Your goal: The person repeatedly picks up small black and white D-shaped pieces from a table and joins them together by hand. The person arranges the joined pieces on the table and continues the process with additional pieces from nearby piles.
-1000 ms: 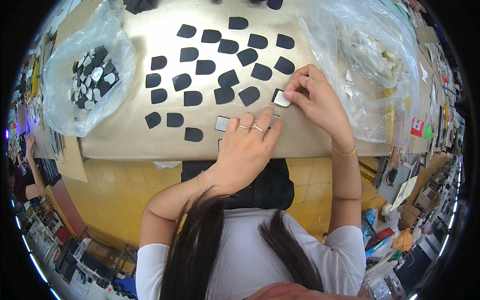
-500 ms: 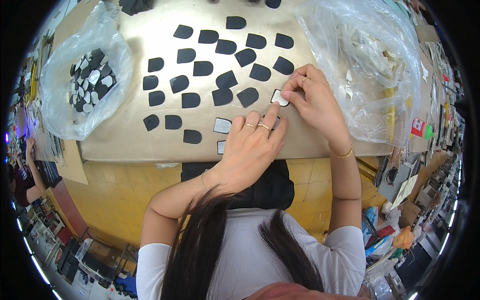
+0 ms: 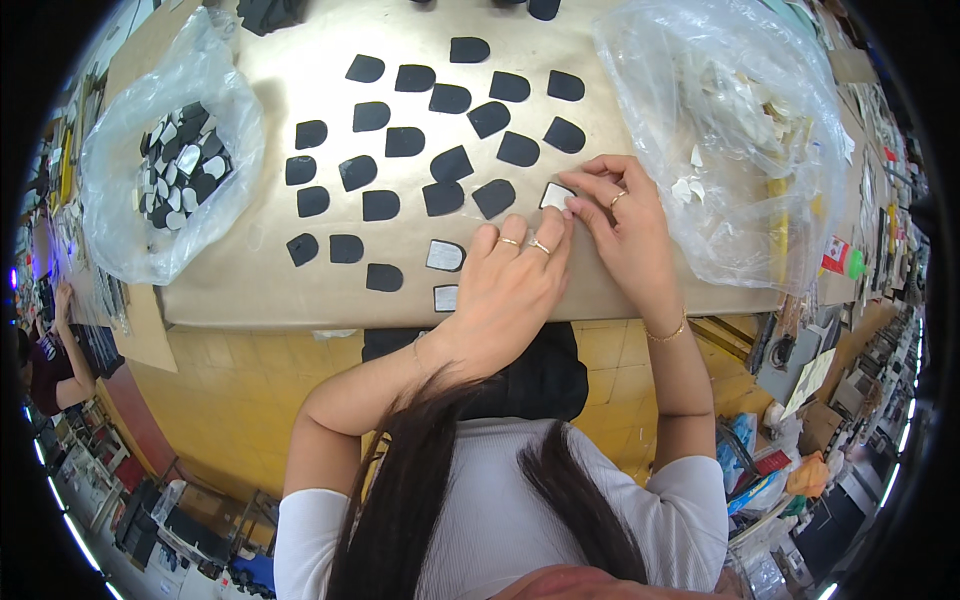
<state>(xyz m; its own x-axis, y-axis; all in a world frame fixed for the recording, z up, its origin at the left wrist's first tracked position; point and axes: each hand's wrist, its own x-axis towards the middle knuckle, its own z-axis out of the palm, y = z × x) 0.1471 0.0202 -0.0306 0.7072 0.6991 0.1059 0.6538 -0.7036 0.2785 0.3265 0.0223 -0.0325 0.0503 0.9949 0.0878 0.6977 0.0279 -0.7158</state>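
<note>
A small black patch with a white face (image 3: 556,196), straight at one end and rounded at the other, lies on the table. My right hand (image 3: 628,235) pinches its right edge between thumb and index finger. My left hand (image 3: 508,295) rests flat with fingers stretched toward that patch, the fingertips just below it. Beside my left hand lie a grey-faced patch (image 3: 445,255) and another pale-faced patch (image 3: 445,298), partly covered by the hand. Several plain black patches (image 3: 443,198) are spread over the table beyond my hands.
A clear plastic bag (image 3: 105,215) full of black and white patches stands open at the left. Another large clear bag (image 3: 735,225) with white scraps spreads over the right side. The brown-covered table (image 3: 240,305) ends just before my body. Another person's arm (image 3: 70,340) shows at far left.
My right hand has shifted slightly toward me, its fingers now at the patch's lower right edge. My left fingers have drawn closer together, and the dark patch edge glimpsed between them is now hidden.
</note>
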